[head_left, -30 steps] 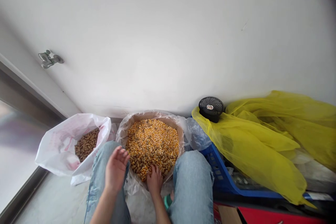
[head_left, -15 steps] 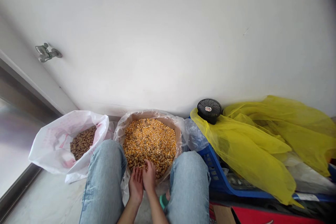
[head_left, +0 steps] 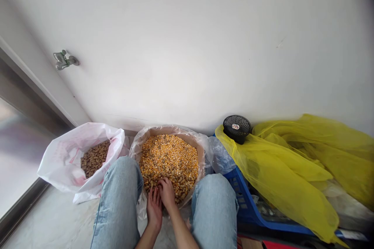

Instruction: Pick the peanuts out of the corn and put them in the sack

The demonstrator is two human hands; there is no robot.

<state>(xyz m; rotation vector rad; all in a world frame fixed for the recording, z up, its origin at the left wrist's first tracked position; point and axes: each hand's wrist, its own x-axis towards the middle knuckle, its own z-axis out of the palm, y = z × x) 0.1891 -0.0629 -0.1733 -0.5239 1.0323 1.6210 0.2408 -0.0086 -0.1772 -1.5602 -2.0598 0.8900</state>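
Note:
Between my knees stands a plastic-lined box (head_left: 202, 163) filled with yellow corn kernels (head_left: 168, 149). Brown oblong pieces that look like peanuts in their shells (head_left: 182, 181) lie among the corn, thickest along the near side. My left hand (head_left: 154, 208) rests at the near edge, palm turned up and inward, fingers stretched out and apart from a grip. Just right of it, my right hand (head_left: 167, 192) reaches over the peanuts with bent fingers, its fingertips close to the left hand's. Whatever its fingers pinch is hidden.
Left of my knee, a white woven bag (head_left: 58, 159) holds more of the brown pieces (head_left: 96, 157). On the right is a blue plastic basket (head_left: 248, 206) under yellow netting (head_left: 286, 179), with a small black fan (head_left: 237, 128) on top. A metal tap (head_left: 64, 60) juts from the wall.
My right hand has turned and moved slightly forward over the peanuts. My left hand has shifted a little right and nearer to me. The view has moved slightly.

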